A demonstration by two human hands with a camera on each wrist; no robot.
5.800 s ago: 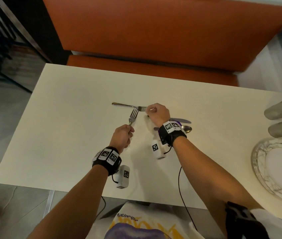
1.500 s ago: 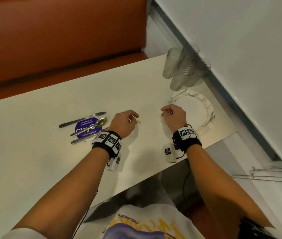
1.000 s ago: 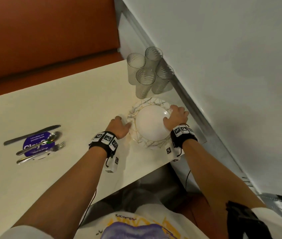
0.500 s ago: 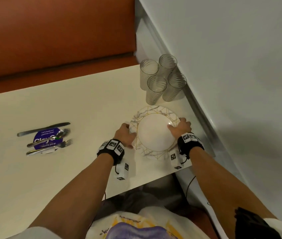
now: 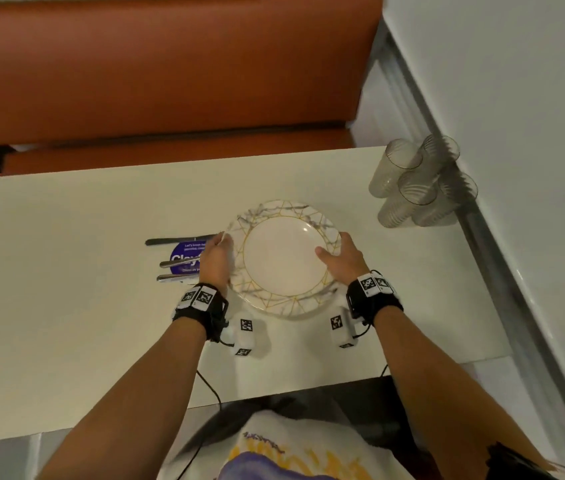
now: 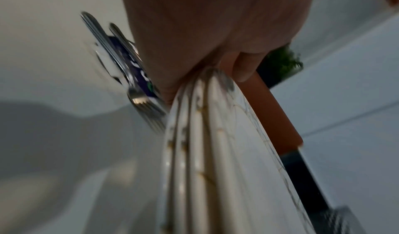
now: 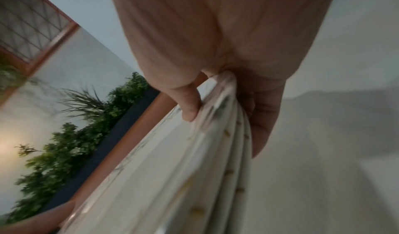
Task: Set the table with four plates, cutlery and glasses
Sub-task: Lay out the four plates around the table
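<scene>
A stack of white plates (image 5: 283, 261) with marbled, gold-lined rims is held between both hands above the cream table (image 5: 66, 289). My left hand (image 5: 217, 259) grips the stack's left rim, thumb on top (image 6: 241, 67). My right hand (image 5: 338, 254) grips the right rim, thumb on the top plate (image 7: 190, 108) and fingers underneath. The wrist views show several stacked rims (image 6: 194, 152) (image 7: 226, 161). A knife (image 5: 177, 241) and other cutlery, with a fork (image 6: 146, 111) among them, lie on a purple round sticker (image 5: 187, 259) just left of my left hand. Several ribbed glasses (image 5: 412, 188) stand clustered at the far right.
An orange bench (image 5: 170, 81) runs along the table's far side. A white wall (image 5: 516, 133) closes off the right edge, right behind the glasses. The table's near edge (image 5: 308, 386) is close to my body.
Both hands took hold of the plate stack at the table's right end, lifted it and carried it left, up to the cutlery pile. The glasses now stand well to its right.
</scene>
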